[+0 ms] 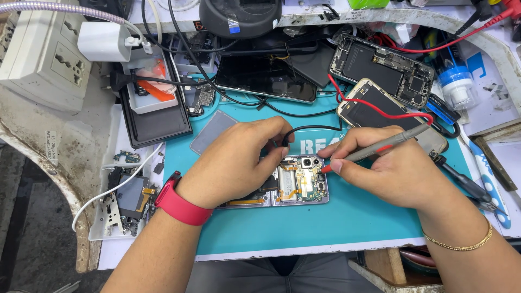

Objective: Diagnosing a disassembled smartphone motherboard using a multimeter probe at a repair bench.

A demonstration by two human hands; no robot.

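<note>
Two opened phones (383,66) lie at the far right of the teal mat (336,217), one (374,106) crossed by a red wire. A dark-screened phone (266,78) lies behind. A white socket block (43,54) stands far left, beside a white charger (103,40). A parts tray (122,201) sits at the mat's left edge.

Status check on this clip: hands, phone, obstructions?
Left hand pins black probe on opened silver phone. Right hand holds red-tipped grey probe at its board. Red lead crosses nearby.
</note>
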